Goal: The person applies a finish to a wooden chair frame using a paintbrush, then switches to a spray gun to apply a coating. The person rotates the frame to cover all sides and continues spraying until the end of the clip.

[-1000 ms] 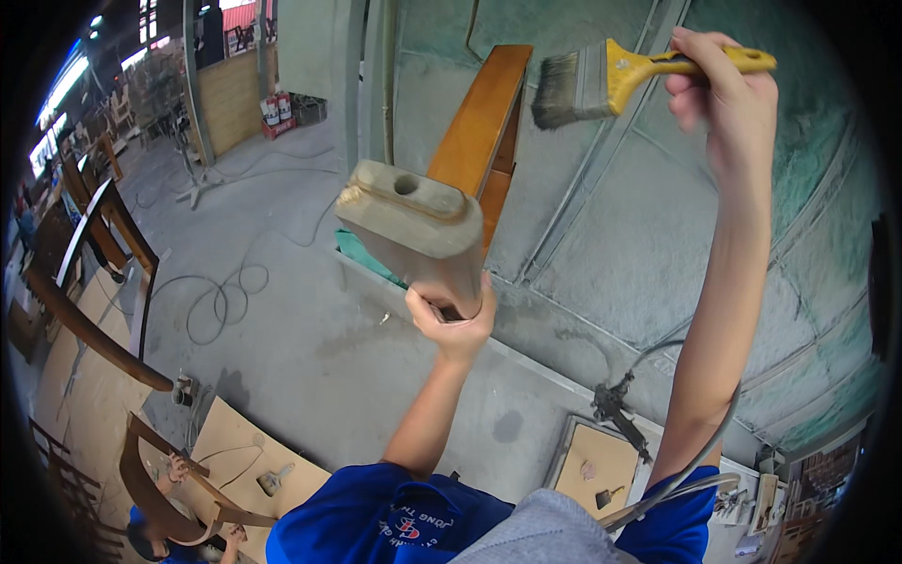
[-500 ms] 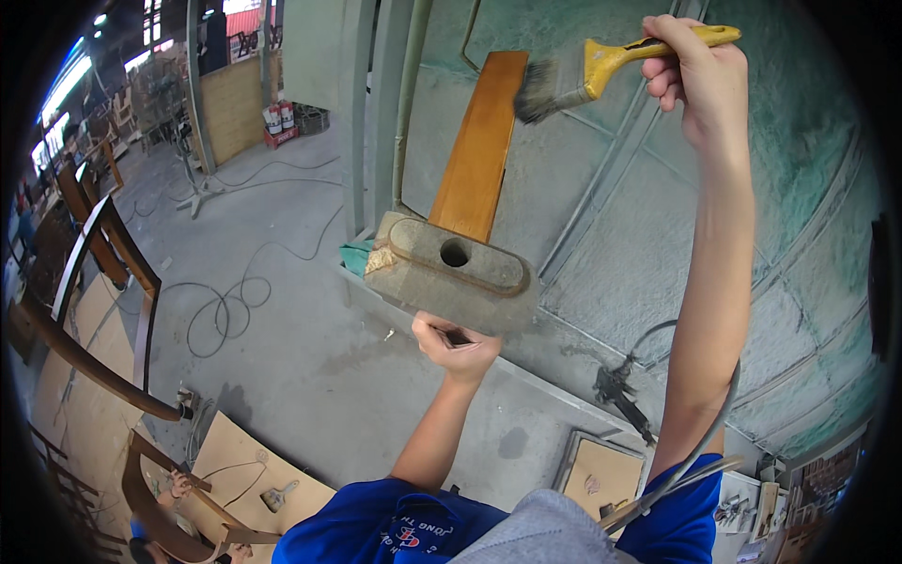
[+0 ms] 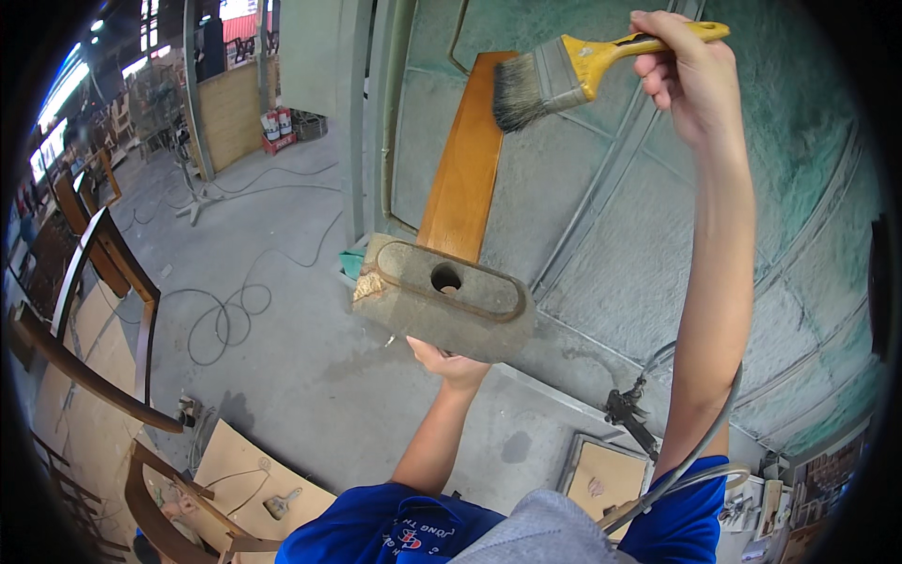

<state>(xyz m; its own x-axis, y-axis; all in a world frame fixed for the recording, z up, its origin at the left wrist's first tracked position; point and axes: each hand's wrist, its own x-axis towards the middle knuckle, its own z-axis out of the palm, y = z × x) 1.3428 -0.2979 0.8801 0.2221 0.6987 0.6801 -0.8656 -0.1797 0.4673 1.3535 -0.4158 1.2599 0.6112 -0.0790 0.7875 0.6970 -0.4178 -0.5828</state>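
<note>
Head view, right hand [image 3: 700, 83], gripped paintbrush [image 3: 590, 68]

To my left, the grey floor [image 3: 319, 310] carries a loosely looped dark hose [image 3: 225, 329] and, farther off, a red crate [image 3: 279, 144] of containers. Nearer me, a tan board [image 3: 227, 446] bears a flat paintbrush [image 3: 281, 505]; I can't quite tell what the board rests on.

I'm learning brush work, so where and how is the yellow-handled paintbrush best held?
Likely by the slim handle of the paintbrush, coming from the right, where the right hand grips it. The handle points right and slightly up; the wide bristles point left and down, by the orange-brown board.
</note>
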